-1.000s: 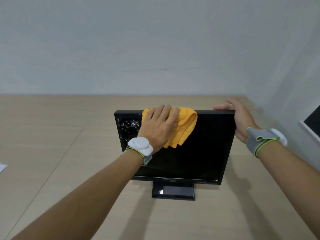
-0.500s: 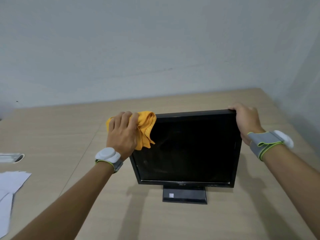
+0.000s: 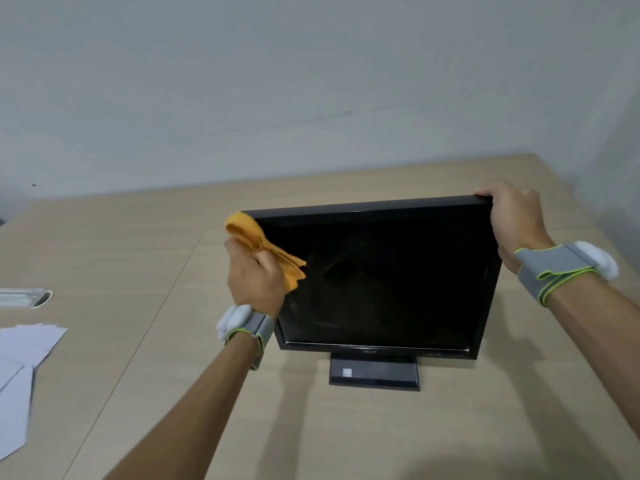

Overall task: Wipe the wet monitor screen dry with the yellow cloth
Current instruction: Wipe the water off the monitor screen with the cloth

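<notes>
Upright, the monitor (image 3: 377, 282) faces the camera; right hand (image 3: 516, 223) grips its corner, left hand (image 3: 254, 275) clutches the yellow cloth (image 3: 258, 242).

A pale grey wall (image 3: 311, 81) is filling the upper half of the view, meeting a second wall (image 3: 620, 116) in a corner at the right. Below it a light wooden table (image 3: 121, 254) is spreading out, a thin seam (image 3: 138, 327) running across its top. Soft shadows are lying on the wood.
</notes>
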A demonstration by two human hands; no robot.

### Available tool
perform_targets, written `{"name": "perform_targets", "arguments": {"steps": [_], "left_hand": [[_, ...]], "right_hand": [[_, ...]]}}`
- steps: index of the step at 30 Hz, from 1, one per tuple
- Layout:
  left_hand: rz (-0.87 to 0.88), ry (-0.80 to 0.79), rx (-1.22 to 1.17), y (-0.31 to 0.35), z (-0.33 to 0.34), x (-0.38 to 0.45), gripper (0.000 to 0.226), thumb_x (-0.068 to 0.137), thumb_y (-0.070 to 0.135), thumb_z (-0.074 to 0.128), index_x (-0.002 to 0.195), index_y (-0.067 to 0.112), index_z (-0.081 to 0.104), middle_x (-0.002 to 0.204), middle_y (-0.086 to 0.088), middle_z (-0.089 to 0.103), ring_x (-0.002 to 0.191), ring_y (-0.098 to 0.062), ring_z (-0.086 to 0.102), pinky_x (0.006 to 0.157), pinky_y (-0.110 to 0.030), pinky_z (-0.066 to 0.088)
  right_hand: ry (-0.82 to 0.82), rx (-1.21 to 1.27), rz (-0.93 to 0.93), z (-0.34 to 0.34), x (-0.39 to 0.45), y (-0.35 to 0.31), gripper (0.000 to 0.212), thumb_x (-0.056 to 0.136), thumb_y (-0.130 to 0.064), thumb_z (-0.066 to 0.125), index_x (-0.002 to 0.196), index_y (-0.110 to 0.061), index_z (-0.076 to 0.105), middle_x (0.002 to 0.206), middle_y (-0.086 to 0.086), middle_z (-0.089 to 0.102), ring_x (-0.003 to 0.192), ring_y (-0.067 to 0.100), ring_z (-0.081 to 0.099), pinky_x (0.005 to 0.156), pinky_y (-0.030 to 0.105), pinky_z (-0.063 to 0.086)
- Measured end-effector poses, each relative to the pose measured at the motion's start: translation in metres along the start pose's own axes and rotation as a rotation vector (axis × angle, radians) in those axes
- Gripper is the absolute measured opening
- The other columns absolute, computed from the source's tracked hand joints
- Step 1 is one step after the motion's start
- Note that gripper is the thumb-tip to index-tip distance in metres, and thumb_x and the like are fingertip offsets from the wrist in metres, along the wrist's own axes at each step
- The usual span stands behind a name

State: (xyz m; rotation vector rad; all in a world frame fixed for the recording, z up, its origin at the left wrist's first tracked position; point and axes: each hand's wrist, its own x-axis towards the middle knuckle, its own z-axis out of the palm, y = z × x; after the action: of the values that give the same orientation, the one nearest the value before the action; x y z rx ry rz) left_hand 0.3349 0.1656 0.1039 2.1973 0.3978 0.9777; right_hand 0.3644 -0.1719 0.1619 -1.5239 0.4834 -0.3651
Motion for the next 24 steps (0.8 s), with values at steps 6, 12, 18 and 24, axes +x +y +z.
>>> {"name": "perform_targets", "arguments": {"steps": [6, 12, 18, 24], "left_hand": [[-0.140, -0.157, 0.028, -0.051, 0.012, -0.059, 0.009, 0.087, 0.021, 0.047, 0.086, 0.016, 0.039, 0.061, 0.005, 0.043, 0.059, -0.026, 0.046, 0.056, -0.028, 0.033], [-0.353, -0.365, 0.132, -0.077, 0.017, -0.089, 0.016, 0.092, 0.012, 0.055, 0.101, -0.001, 0.058, 0.090, -0.023, 0.066, 0.085, -0.046, 0.062, 0.068, -0.037, 0.042], [-0.283, -0.379, 0.149, -0.052, -0.011, -0.060, 0.007, 0.089, 0.012, 0.056, 0.090, 0.005, 0.057, 0.080, -0.016, 0.064, 0.078, -0.041, 0.063, 0.067, -0.041, 0.051], [0.076, -0.137, -0.100, 0.020, -0.024, 0.010, 0.013, 0.083, 0.014, 0.047, 0.095, 0.016, 0.044, 0.069, 0.006, 0.048, 0.058, -0.006, 0.046, 0.049, -0.025, 0.028]], "right_hand": [[0.029, -0.001, -0.030, -0.003, 0.005, 0.006, 0.034, 0.044, -0.049, 0.062, 0.057, -0.018, 0.058, 0.067, 0.004, 0.047, 0.067, 0.022, 0.043, 0.063, 0.039, 0.037], [0.051, -0.018, -0.034, -0.003, 0.009, 0.011, 0.030, 0.047, -0.048, 0.062, 0.052, -0.018, 0.059, 0.060, -0.001, 0.048, 0.061, 0.019, 0.042, 0.060, 0.037, 0.035], [0.057, -0.026, -0.045, -0.007, 0.004, 0.005, 0.035, 0.046, -0.049, 0.060, 0.060, -0.017, 0.060, 0.066, 0.002, 0.048, 0.067, 0.022, 0.042, 0.063, 0.037, 0.036], [0.058, -0.025, -0.016, -0.011, 0.004, 0.006, 0.037, 0.046, -0.048, 0.061, 0.054, -0.013, 0.060, 0.062, 0.002, 0.048, 0.067, 0.023, 0.042, 0.064, 0.040, 0.037]]}}
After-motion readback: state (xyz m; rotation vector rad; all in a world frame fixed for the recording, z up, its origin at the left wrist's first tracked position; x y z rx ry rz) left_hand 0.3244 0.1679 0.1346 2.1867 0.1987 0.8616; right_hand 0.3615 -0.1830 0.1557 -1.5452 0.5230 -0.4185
